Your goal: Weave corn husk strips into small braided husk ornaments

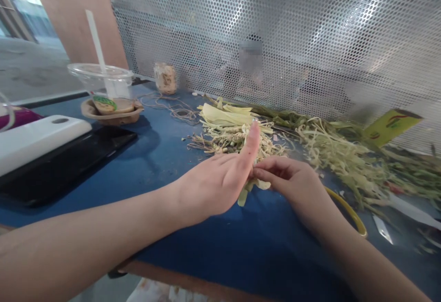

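My left hand [220, 180] is over the blue table with its thumb raised. Its other fingers are mostly hidden behind the palm and seem curled around a pale yellow-green leaf strip [259, 184]. The strip's flat end sticks out below that hand. My right hand [296, 182] pinches the same strip between thumb and fingertips, close against the left hand. Just beyond both hands lies a pile of thin leaf strips and stems [234, 137], with broader pale leaf pieces [223, 114] behind it.
Cut leaf shreds [337, 155] and a yellow-green packet [392, 127] lie at right, near a yellow ring-shaped rim [349, 212] and a blade [382, 229]. A lidded cup [117, 88], jar [166, 79], string [182, 111] and black phone-like slab [69, 168] are left. Perforated metal [292, 26] stands behind.
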`<state>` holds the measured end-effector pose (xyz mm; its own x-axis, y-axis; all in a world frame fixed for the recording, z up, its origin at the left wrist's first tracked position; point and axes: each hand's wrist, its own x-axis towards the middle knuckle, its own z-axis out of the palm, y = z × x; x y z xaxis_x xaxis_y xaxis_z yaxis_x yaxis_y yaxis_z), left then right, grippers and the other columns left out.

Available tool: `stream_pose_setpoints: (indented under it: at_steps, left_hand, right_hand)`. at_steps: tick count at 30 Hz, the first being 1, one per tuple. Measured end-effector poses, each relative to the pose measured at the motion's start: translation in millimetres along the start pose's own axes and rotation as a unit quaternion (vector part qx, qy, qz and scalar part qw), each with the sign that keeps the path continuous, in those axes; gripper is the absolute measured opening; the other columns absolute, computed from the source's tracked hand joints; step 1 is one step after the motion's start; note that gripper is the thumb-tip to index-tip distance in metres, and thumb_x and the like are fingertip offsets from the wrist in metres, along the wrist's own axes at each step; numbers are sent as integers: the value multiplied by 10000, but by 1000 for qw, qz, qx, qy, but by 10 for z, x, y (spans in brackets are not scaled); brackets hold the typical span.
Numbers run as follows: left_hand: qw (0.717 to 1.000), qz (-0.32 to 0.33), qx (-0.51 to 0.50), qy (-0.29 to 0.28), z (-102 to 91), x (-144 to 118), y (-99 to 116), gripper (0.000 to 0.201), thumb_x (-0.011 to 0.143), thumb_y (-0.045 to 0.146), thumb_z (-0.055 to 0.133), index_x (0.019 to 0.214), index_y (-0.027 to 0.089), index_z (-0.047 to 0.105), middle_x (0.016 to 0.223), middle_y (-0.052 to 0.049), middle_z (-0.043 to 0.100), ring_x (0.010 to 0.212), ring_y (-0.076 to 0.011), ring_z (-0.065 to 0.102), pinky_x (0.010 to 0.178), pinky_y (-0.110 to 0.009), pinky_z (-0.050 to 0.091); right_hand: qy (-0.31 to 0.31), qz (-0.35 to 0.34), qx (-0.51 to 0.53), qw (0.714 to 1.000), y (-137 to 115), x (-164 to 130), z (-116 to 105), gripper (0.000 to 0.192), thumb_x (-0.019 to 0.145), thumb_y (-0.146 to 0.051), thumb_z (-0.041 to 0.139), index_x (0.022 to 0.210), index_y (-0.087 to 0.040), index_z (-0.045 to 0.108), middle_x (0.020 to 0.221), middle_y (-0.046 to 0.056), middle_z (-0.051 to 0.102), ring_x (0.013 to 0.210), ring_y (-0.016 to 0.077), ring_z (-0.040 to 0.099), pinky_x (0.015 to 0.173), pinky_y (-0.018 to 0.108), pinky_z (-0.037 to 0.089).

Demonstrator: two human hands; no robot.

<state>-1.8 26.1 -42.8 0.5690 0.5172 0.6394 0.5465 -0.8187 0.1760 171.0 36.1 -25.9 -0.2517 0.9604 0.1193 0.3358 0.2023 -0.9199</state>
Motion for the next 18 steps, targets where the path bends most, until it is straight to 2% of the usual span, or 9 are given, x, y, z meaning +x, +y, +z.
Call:
stream_pose_setpoints:
  at_steps: [4,6,11,15,18]
  left_hand:
    - [1000,-25,16,7,-1,-3,10,828,849,109,350,1328,243,-311,915,-11,622,858,-206,651,785,-345,515]
    - [999,-33,19,8,-10,1,21,842,841,97,356,1323,243,-320,917,-9,625,859,-205,652,785,-344,515]
    - [1000,-16,-6,12,-26,-1,52,849,839,83,356,1322,265,-319,966,-1,617,954,-195,630,886,-383,468]
    - [999,-28,-26,12,-58,-13,68,844,838,104,366,1328,310,-290,929,39,606,875,-171,649,917,-446,437]
    - [999,-31,-26,18,-89,-27,70,874,847,97,378,1306,302,-337,902,54,595,904,-140,629,922,-381,440]
  right_hand:
    - [9,7,70,997,34,20,6,138,638,-285,702,684,-166,648,619,-14,635,522,83,539,490,189,424]
    - [-6,-3,92,996,40,18,4,152,642,-298,703,687,-168,637,629,-14,627,538,85,542,511,193,437]
    - [-44,-23,18,999,-24,-19,-17,138,694,-303,663,699,-171,621,645,-1,602,595,108,550,533,206,439]
    - [-67,-38,6,997,-62,-44,-38,146,711,-315,660,699,-188,590,623,-21,557,589,97,522,523,191,423]
    - [-98,-29,30,994,-65,-53,-61,155,713,-320,676,716,-197,581,636,-31,550,608,91,524,519,175,418]
